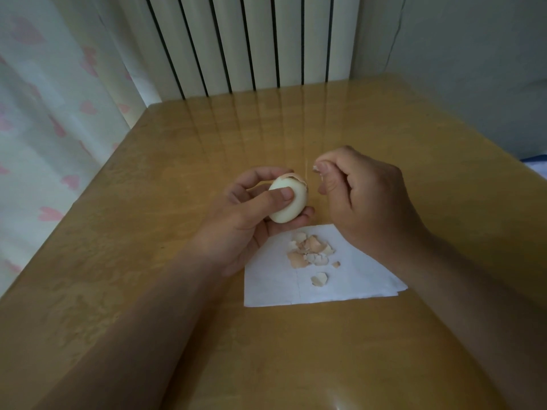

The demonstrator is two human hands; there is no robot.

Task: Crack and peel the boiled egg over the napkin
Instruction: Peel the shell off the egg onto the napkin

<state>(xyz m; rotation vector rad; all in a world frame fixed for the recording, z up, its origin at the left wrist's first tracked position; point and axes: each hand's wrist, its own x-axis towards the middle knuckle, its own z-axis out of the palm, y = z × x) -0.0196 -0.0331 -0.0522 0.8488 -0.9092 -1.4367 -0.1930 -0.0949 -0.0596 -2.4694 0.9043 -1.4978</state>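
My left hand [251, 214] holds the boiled egg [291, 207] above the table, thumb pressed on its bare white side. Most of the egg is peeled; a strip of brown shell clings to its far top edge. My right hand [367, 202] hovers just right of the egg, thumb and fingers pinched on a small bit of shell [315, 168]. The white napkin [340, 285] lies flat below both hands. Several shell fragments [310, 251] are piled on its upper middle, with one loose piece [319, 279] lower down.
The glossy yellow-brown table [148, 232] has its left edge beside a curtain with pink hearts [44, 128]. A ribbed white radiator [242, 42] stands behind the far edge. Something blue [537, 162] shows at the right edge.
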